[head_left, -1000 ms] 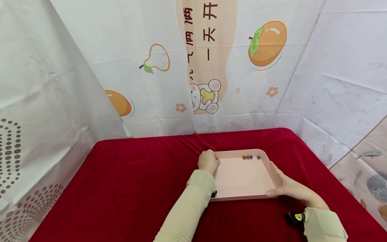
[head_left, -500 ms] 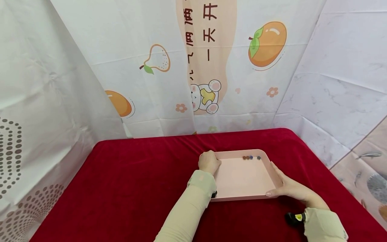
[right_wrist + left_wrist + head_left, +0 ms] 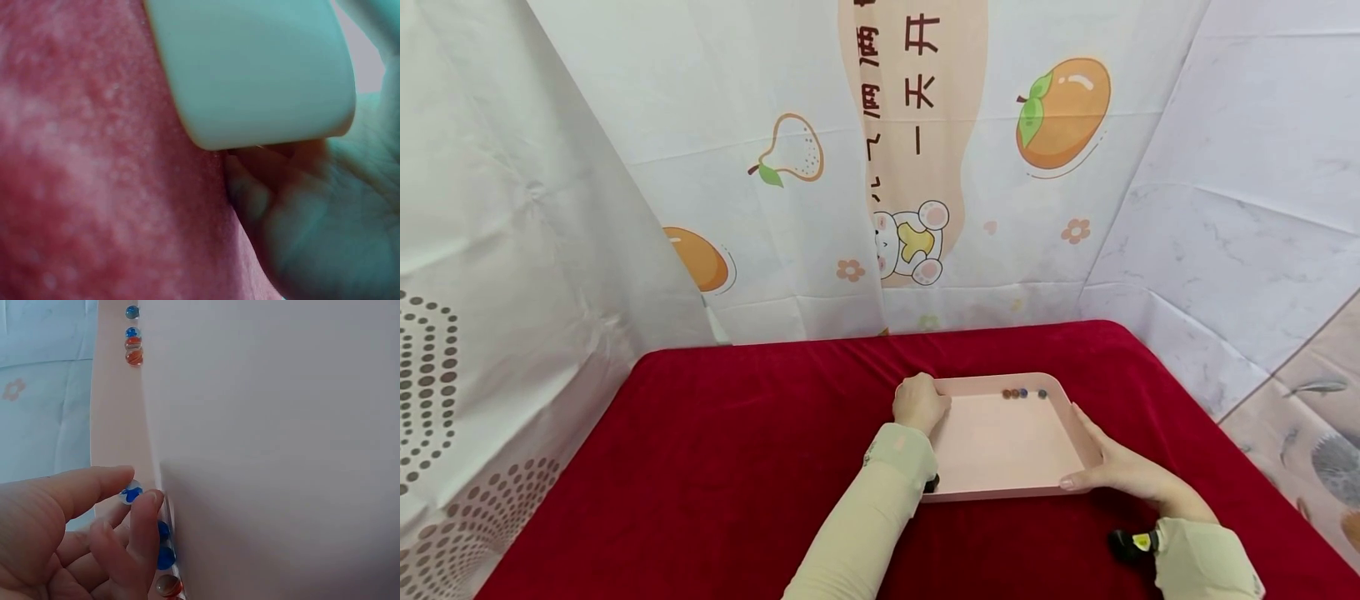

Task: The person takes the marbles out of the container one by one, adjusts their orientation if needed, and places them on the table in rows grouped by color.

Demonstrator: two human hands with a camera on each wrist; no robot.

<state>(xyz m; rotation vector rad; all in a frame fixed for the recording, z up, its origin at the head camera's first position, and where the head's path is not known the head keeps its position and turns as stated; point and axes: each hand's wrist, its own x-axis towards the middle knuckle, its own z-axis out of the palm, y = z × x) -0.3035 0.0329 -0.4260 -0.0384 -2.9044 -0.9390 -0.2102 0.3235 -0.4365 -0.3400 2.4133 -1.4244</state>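
Note:
A shallow pink tray (image 3: pixel 1011 446) lies on the red cloth. At its far left corner is my left hand (image 3: pixel 919 403), pinching a clear marble with a blue swirl (image 3: pixel 131 492) between thumb and fingers, close to the tray's wall. Beside these fingers two blue marbles (image 3: pixel 165 557) and a brown-and-red marble (image 3: pixel 169 585) sit along the wall, partly hidden by the hand. My right hand (image 3: pixel 1112 467) holds the tray's near right corner, thumb on the front rim and fingers along the right side. Its fingers pass under the tray's edge (image 3: pixel 269 119) in the right wrist view.
Along the tray's far wall rest two orange marbles (image 3: pixel 1011 393), a blue marble (image 3: pixel 1023 392) and, slightly apart, a darker blue one (image 3: pixel 1042 393). The red-covered table (image 3: pixel 722 467) extends left. Printed curtains (image 3: pixel 820 217) hang behind it. A black wrist device (image 3: pixel 1126 545) shows below the right hand.

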